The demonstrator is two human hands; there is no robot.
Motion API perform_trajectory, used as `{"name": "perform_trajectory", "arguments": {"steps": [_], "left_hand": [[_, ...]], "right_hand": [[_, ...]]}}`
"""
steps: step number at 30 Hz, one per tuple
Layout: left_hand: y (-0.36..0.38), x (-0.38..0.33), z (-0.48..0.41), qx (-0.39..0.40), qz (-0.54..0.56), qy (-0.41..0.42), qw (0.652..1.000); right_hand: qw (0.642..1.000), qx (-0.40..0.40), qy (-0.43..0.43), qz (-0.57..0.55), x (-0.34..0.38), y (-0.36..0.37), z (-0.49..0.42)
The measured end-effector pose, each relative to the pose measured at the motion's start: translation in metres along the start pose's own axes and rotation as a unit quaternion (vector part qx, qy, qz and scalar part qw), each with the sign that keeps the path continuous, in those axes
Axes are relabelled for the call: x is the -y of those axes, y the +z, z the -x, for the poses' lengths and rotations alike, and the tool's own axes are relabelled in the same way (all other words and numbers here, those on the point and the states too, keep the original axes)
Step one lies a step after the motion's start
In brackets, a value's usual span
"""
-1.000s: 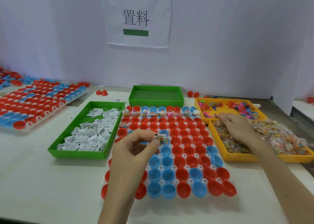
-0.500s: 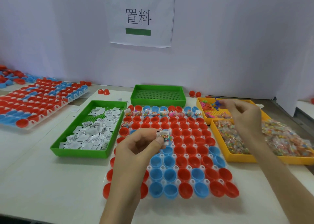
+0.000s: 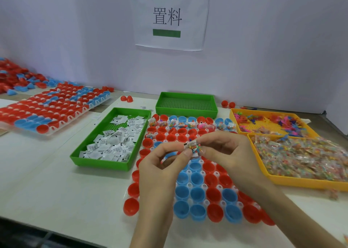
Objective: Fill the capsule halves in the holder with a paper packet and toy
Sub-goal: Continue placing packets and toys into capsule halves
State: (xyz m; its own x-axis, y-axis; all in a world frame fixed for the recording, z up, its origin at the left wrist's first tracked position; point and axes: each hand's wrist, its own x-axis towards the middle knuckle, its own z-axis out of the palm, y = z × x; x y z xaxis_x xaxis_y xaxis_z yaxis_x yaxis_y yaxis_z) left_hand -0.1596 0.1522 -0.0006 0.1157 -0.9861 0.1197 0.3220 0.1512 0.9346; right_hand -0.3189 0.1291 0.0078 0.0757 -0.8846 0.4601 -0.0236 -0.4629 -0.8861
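A clear holder (image 3: pixel 204 186) full of red and blue capsule halves lies in front of me. Its far row holds packets and toys. Above the holder's middle, my left hand (image 3: pixel 165 165) pinches a small bundle (image 3: pixel 194 147) of a white paper packet and a bag of coloured beads. My right hand (image 3: pixel 226 150) meets it from the right, fingertips pinching the same bundle with a small toy piece. A green tray (image 3: pixel 90 154) of white paper packets sits left of the holder. An orange tray (image 3: pixel 242 130) of toys and another orange tray (image 3: pixel 278 180) of bead bags sit on the right.
An empty green tray (image 3: pixel 186 112) stands behind the holder by the wall. A second filled holder (image 3: pixel 56 129) and a heap of loose capsule halves (image 3: pixel 17 78) lie far left. Loose red halves (image 3: pixel 126 98) rest near the wall. The table's front edge runs close below.
My right hand left the orange toy tray and came left to meet my left hand over the holder. My left hand kept its bundle and rose slightly.
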Motion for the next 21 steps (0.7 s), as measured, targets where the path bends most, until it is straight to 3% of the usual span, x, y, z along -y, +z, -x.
{"name": "perform_trajectory", "arguments": {"steps": [11, 18, 21], "left_hand": [[-0.0021, 0.0, -0.0023, 0.003, -0.11, 0.072, 0.991], [-0.0067, 0.0, -0.002, 0.034, -0.133, 0.044, 0.99], [-0.0081, -0.0035, -0.0019, 0.086, -0.131, 0.028, 0.987]], "right_hand": [[0.999, 0.047, 0.015, 0.002, -0.0012, -0.0008, 0.0038], [0.998, 0.045, -0.012, 0.051, -0.0014, 0.0027, 0.0024], [0.996, 0.045, -0.025, 0.068, -0.0003, -0.0001, 0.0013]]}}
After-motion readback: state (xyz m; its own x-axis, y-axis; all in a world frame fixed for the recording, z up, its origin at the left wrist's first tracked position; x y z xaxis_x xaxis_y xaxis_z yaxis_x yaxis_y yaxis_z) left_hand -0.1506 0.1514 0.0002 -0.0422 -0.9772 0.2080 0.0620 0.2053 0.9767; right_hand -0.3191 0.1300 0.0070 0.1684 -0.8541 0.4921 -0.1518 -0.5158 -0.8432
